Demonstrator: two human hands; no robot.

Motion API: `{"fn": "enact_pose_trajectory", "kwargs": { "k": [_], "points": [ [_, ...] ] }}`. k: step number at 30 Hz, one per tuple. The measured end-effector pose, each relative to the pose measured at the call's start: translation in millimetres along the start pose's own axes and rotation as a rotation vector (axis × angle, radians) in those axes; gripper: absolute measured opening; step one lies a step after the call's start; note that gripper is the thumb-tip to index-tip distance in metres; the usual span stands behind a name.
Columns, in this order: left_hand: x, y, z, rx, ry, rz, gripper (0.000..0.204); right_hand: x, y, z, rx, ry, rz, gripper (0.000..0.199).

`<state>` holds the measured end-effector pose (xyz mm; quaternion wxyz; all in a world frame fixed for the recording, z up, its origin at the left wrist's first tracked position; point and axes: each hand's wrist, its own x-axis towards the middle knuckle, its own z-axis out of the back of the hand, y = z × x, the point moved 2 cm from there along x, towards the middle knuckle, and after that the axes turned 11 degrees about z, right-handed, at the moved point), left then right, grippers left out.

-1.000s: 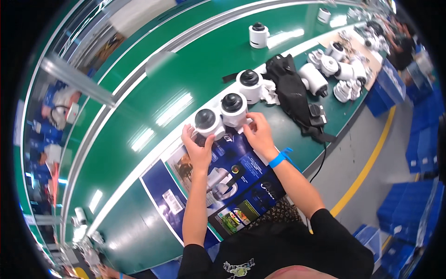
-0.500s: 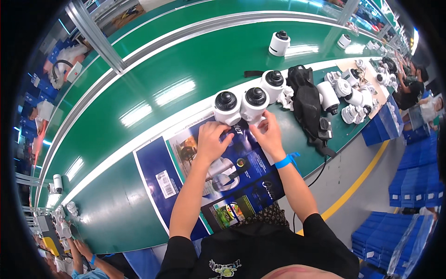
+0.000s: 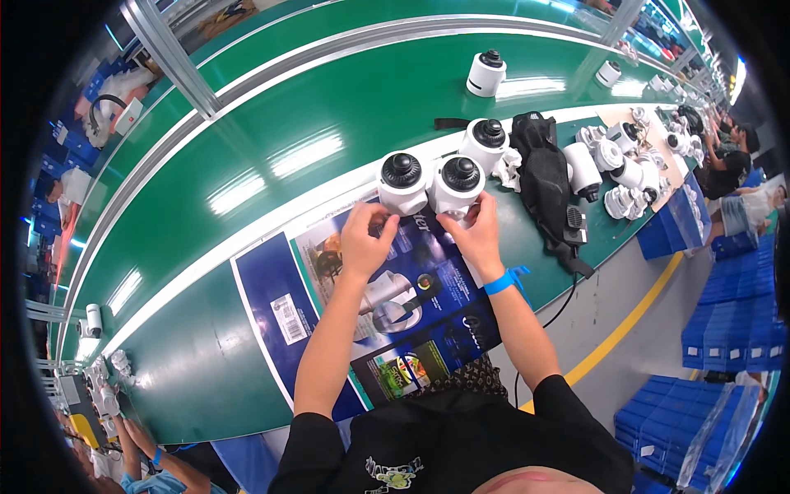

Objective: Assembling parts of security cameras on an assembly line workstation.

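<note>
Two white cylindrical appliance bodies with black ribbed tops stand side by side at the far edge of a printed blue cardboard sheet. My left hand [image 3: 364, 240] is beside the base of the left body [image 3: 402, 183], its fingers bent and thumb apart, with nothing visible between them. The thumb and fingers of my right hand [image 3: 477, 236] close round the lower part of the right body [image 3: 457, 186]; some fingertips are hidden. Under both hands lies the cardboard sheet [image 3: 284, 317], printed with pictures. Just behind the pair stands a third white body [image 3: 484, 142].
A black bag [image 3: 539, 165] lies right of the bodies, with more white appliance parts [image 3: 629, 169] beyond it. Another white body [image 3: 486, 74] stands on the green belt [image 3: 362, 107]. Blue crates [image 3: 728, 317] are stacked at right. A co-worker's arms [image 3: 144, 445] show at lower left.
My left hand has shifted slightly up and left, its fingers moving away from the gap between the bodies. The right body sits slightly more to the right, with my right hand still at its base.
</note>
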<state>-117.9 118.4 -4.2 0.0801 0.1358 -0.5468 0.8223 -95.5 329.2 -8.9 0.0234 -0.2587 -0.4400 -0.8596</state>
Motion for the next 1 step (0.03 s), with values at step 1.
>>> {"fn": "enact_pose_trajectory", "kwargs": {
  "k": [1],
  "points": [
    [0.7,-0.5,0.7,-0.036,-0.062,0.008,0.019,0.8,1.6,1.6,-0.074,0.02,0.031,0.076]
  ]
}}
